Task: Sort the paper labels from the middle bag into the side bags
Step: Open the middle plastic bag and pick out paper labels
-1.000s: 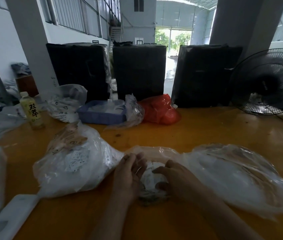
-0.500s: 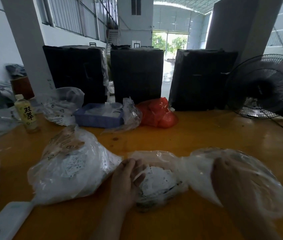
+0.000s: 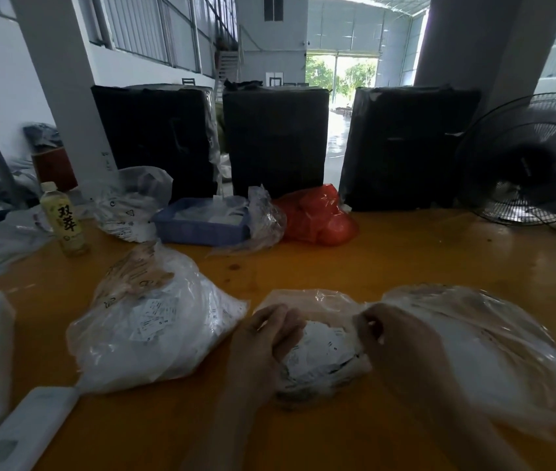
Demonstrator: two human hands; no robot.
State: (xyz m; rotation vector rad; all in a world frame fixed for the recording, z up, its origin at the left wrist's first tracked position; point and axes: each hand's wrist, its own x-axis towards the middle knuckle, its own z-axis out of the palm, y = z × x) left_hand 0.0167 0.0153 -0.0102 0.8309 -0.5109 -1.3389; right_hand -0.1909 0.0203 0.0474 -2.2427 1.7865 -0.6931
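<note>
Middle bag (image 3: 317, 355) of paper labels (image 3: 320, 348) on orange counter (image 3: 405, 260). Left hand (image 3: 266, 341) curled against bag's left side; right hand (image 3: 388, 338) pinching its plastic at right.

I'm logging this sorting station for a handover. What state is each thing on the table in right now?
middle bag: open, labels heaped inside.
paper labels: piled in the middle bag.
left hand: fingers curled at the pile's left edge.
right hand: pinching at the pile's right side.
left bag: full, top bunched.
right bag: lying slack.
bottle: upright, capped.
red bag: bulging.
fan: blades blurred, apparently spinning.
</note>
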